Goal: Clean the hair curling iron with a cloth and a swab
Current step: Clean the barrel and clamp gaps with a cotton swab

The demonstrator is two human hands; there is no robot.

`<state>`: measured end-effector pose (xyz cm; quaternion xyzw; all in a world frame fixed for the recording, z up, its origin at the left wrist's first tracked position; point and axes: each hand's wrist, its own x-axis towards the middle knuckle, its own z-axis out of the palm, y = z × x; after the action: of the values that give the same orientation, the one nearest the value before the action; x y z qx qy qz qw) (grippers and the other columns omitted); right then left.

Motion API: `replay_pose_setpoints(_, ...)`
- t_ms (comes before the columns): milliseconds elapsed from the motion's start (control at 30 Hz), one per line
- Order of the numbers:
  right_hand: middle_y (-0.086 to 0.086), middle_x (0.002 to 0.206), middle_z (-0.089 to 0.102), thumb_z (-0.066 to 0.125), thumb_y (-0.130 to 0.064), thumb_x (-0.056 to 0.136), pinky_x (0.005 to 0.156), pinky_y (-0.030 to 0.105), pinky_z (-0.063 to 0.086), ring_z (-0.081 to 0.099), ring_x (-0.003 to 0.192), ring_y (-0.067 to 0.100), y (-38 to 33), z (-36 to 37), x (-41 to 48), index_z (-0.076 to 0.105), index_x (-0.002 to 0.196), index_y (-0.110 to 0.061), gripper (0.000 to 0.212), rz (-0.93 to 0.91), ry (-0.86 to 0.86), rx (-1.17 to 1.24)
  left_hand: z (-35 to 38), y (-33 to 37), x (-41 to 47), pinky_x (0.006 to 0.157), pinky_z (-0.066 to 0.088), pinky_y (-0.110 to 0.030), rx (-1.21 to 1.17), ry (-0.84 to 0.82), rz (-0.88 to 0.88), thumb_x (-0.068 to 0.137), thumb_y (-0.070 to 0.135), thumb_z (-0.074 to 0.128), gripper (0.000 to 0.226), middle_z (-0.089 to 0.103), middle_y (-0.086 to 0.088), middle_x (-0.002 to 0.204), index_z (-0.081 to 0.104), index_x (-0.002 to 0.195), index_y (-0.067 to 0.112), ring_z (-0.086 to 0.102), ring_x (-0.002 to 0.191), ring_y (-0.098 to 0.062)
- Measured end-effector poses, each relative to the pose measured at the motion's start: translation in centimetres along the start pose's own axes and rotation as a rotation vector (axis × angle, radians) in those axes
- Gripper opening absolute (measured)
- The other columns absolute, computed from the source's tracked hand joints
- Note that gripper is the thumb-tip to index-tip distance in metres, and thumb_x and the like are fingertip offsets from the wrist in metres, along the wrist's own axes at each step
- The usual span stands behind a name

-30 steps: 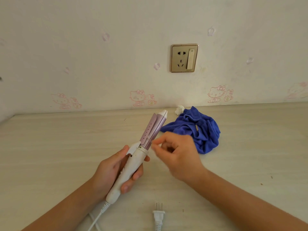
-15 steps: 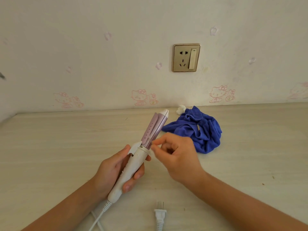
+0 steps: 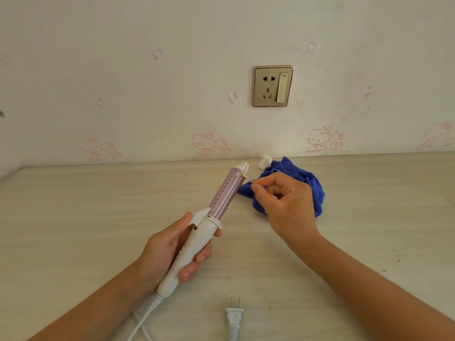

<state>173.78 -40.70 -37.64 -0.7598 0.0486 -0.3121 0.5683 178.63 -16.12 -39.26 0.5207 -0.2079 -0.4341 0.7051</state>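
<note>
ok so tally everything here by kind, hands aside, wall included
curling iron: 1
swab: 1
blue cloth: 1
small white wad: 1
plug: 1
wall socket: 1
total: 6

Our pale wooden table (image 3: pixel 86 212)
On it we see a crumpled blue cloth (image 3: pixel 310 187) just beside a small white wad (image 3: pixel 265 161), and nearer us a plug (image 3: pixel 234 315).
</note>
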Motion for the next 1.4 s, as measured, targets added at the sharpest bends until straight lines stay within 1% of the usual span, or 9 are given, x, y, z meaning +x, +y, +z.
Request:
replay_pose_setpoints(467, -0.007, 0.044, 0.050, 0.072, -0.008, 0.092, 0.050, 0.013, 0.041, 0.041, 0.041, 0.003, 0.4, -0.3, 0.3, 0.073, 0.076, -0.028, 0.025, -0.001, 0.038, -0.018, 0.2, 0.2, -0.1, 0.037, 0.040, -0.022, 0.019, 0.043, 0.019, 0.096, 0.058, 0.039, 0.069, 0.050, -0.015, 0.069, 0.063, 0.120, -0.002, 0.044, 0.035, -0.015)
replay_pose_setpoints(600, 0.016, 0.052, 0.051, 0.073, -0.011, 0.094, 0.049, 0.036, 0.046, 0.041, 0.047, 0.016, 0.2, -1.0, 0.3, 0.074, 0.079, -0.026, 0.021, -0.008, 0.026, -0.054, 0.4, 0.4, -0.3, 0.038, 0.040, -0.021, 0.087, 0.070, 0.027, 0.097, 0.058, 0.040, 0.068, 0.053, -0.014, 0.069, 0.064, 0.120, -0.001, 0.044, 0.035, -0.015)
replay_pose_setpoints(733, 0.018, 0.052, 0.050, 0.072, -0.010, 0.093, 0.051, 0.043, 0.046, 0.043, 0.049, 0.035, 0.5, -2.0, -0.7, 0.073, 0.078, -0.027, 0.022, -0.024, -0.005, -0.082, 0.2, 0.7, -1.2, 0.041, 0.038, -0.023, 0.321, 0.100, 0.115, 0.093, 0.063, 0.055, 0.074, 0.057, -0.019, 0.073, 0.055, 0.116, -0.007, 0.045, 0.040, -0.019)
replay_pose_setpoints(933, 0.015, 0.053, 0.051, 0.073, -0.017, 0.092, 0.047, 0.039, 0.038, 0.044, 0.050, 0.038, 1.1, -3.5, -2.9, 0.073, 0.079, -0.030, 0.018, -0.028, -0.066, -0.105, -1.1, 1.0, -3.6, 0.048, 0.040, -0.032, 0.597, 0.176, 0.131, 0.093, 0.061, 0.063, 0.050, 0.061, -0.011, 0.074, 0.066, 0.108, 0.014, 0.048, 0.052, -0.024)
replay_pose_setpoints(1000, 0.004, 0.052, 0.056, 0.073, -0.019, 0.090, 0.045, 0.036, 0.036, 0.047, 0.049, 0.035, 1.3, -4.0, -3.5, 0.074, 0.079, -0.032, 0.017, -0.028, -0.095, -0.120, -1.4, 1.1, -4.3, 0.048, 0.041, -0.032, 0.757, 0.244, 0.164, 0.089, 0.065, 0.064, 0.045, 0.062, -0.004, 0.070, 0.067, 0.107, 0.024, 0.050, 0.052, -0.022)
replay_pose_setpoints(1100, -0.011, 0.055, 0.061, 0.076, -0.009, 0.091, 0.047, 0.020, 0.038, 0.048, 0.045, 0.010, 1.6, -5.0, -4.6, 0.075, 0.081, -0.030, 0.023, -0.040, -0.141, -0.167, -1.9, 1.3, -5.4, 0.050, 0.041, -0.029, 0.977, 0.320, 0.204, 0.083, 0.071, 0.066, 0.047, 0.063, 0.003, 0.068, 0.065, 0.111, 0.033, 0.049, 0.051, -0.011)
replay_pose_setpoints(1200, -0.009, 0.070, 0.071, 0.079, -0.009, 0.088, 0.058, 0.016, 0.045, 0.061, 0.057, 0.007, 1.4, -6.8, -5.8, 0.078, 0.080, -0.029, 0.022, -0.073, -0.170, -0.289, -2.2, 1.3, -6.1, 0.053, 0.040, -0.028, 1.195, 0.381, 0.211, 0.077, 0.078, 0.065, 0.049, 0.066, 0.009, 0.072, 0.061, 0.111, 0.042, 0.050, 0.053, -0.008)
replay_pose_setpoints(1300, -0.011, 0.076, 0.071, 0.081, -0.015, 0.087, 0.066, 0.029, 0.051, 0.064, 0.070, 0.012, 1.2, -8.9, -6.8, 0.080, 0.081, -0.030, 0.016, -0.132, -0.226, -0.575, -2.1, 1.1, -6.6, 0.057, 0.046, -0.030, 1.314, 0.413, 0.203, 0.072, 0.081, 0.063, 0.052, 0.070, 0.017, 0.083, 0.059, 0.112, 0.048, 0.060, 0.063, -0.011)
replay_pose_setpoints(1400, -0.017, 0.110, 0.074, 0.061, -0.043, 0.099, 0.081, 0.034, 0.053, 0.066, 0.098, 0.016, 0.6, -11.4, -8.2, 0.080, 0.108, -0.039, 0.021, -0.248, -0.393, -0.924, -2.3, 0.9, -6.7, 0.057, 0.045, -0.026, 1.382, 0.408, 0.228, 0.071, 0.084, 0.061, 0.055, 0.068, 0.025, 0.086, 0.058, 0.114, 0.049, 0.062, 0.069, -0.008)
